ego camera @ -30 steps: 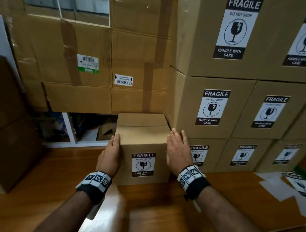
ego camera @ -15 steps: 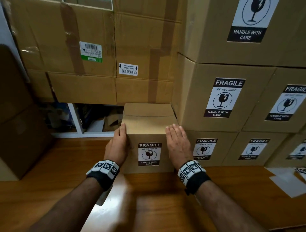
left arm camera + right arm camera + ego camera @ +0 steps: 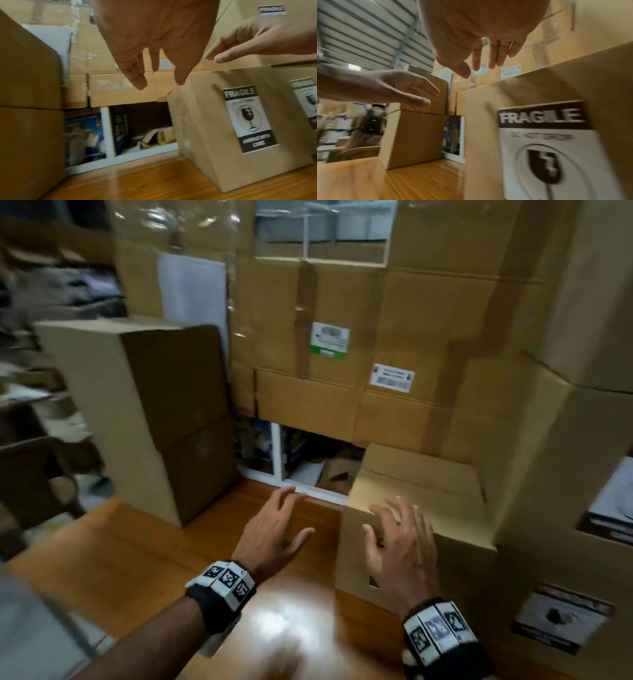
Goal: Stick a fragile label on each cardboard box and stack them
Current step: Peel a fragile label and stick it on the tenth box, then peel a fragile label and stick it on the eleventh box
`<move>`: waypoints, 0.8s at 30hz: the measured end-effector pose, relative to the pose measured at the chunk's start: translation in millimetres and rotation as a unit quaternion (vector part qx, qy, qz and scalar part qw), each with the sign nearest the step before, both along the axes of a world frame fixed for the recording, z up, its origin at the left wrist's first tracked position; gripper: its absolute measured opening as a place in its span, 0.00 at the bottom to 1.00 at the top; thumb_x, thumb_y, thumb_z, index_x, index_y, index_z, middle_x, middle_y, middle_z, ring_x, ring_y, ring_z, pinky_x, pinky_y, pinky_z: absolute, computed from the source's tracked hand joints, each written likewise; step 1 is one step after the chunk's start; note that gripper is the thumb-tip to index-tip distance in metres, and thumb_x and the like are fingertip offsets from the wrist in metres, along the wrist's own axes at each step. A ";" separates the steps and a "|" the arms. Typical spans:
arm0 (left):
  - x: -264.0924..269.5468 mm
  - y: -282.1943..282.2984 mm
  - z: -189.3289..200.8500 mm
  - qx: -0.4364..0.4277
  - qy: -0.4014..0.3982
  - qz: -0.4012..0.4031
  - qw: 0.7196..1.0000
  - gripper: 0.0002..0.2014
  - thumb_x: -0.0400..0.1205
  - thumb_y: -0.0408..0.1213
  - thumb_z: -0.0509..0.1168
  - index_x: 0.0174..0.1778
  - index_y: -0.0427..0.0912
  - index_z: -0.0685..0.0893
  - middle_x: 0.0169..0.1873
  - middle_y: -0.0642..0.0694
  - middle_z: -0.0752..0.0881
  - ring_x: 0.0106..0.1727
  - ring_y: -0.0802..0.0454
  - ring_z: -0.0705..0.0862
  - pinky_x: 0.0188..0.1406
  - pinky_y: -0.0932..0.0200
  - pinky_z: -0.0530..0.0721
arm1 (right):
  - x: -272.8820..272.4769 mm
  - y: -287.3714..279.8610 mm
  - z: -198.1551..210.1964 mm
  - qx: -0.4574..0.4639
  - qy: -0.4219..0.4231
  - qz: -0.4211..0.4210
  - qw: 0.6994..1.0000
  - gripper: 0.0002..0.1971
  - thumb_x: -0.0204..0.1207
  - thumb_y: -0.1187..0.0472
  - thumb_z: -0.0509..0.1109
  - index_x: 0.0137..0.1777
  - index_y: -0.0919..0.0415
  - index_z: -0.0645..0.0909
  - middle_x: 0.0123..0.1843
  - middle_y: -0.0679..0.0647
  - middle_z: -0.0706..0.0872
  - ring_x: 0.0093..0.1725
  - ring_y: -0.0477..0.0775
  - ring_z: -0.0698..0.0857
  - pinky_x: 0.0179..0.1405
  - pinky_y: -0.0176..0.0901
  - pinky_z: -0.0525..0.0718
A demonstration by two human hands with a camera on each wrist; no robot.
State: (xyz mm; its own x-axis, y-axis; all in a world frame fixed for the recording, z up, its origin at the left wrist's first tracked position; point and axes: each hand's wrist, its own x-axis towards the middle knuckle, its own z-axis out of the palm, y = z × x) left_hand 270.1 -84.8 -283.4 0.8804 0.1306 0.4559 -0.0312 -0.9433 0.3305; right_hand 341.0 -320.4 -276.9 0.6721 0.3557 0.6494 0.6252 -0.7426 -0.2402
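Observation:
A small labelled cardboard box (image 3: 418, 494) stands on the wooden table (image 3: 137, 559) against the stack of labelled boxes (image 3: 561, 508) on the right. Its fragile label (image 3: 247, 119) faces me and fills the right wrist view (image 3: 551, 148). My left hand (image 3: 274, 529) hovers in the air to the left of the box, fingers spread and empty. My right hand (image 3: 400, 539) hovers in front of the box's near left corner, fingers straight, holding nothing. Two unlabelled boxes (image 3: 150, 419) are stacked at the left of the table.
Large taped cartons (image 3: 342, 344) form a wall behind the table, with a gap below showing a white frame (image 3: 277, 453) and clutter. A dark chair (image 3: 34, 474) stands off the table's left edge. Bare tabletop lies between the unlabelled stack and the small box.
Both hands have let go of the small labelled box and pulled back and to the left. The head view has swung left, bringing the unlabelled stack into sight.

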 end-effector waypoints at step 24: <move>-67.4 488.0 166.9 -0.153 -0.116 0.214 0.958 0.63 0.64 0.49 0.89 0.89 0.47 0.54 0.83 0.38 0.70 0.83 0.40 0.70 0.83 0.36 0.71 | -2.6 429.3 179.2 0.032 -0.022 0.228 0.973 0.45 0.82 0.39 0.70 0.92 0.47 0.49 0.86 0.63 0.67 0.82 0.62 0.73 0.75 0.55 0.80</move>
State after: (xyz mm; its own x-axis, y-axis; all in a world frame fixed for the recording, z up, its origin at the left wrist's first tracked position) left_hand 202.6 403.3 -116.5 0.5964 0.6155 0.5152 0.2298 -0.7459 0.6251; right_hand 338.4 108.9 -97.7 0.4253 0.5688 0.7039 0.8968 -0.3698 -0.2429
